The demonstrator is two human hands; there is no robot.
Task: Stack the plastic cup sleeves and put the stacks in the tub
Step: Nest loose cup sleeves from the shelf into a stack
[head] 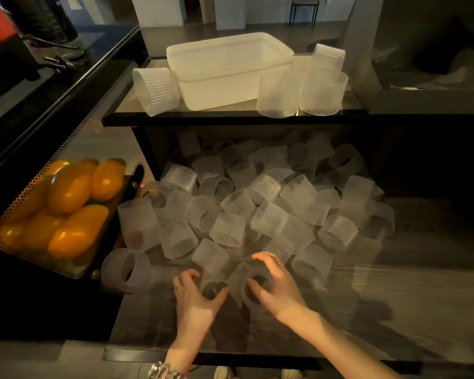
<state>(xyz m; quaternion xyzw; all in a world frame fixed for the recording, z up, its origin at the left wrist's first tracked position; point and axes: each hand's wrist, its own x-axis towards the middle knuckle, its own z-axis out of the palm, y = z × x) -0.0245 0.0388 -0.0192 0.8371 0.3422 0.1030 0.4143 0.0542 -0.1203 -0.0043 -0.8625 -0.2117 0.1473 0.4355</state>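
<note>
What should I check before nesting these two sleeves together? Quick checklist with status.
1. Left hand holds a sleeve: ok, fingers curl round it.
2. Right hand holds a second sleeve: ok.
3. The two sleeves face the same way for nesting: cannot tell, blurred.
4. Tub ready on the upper shelf: ok, open, no stacks visible inside.
5. Loose sleeves left to stack: not ok, a large pile remains.
</note>
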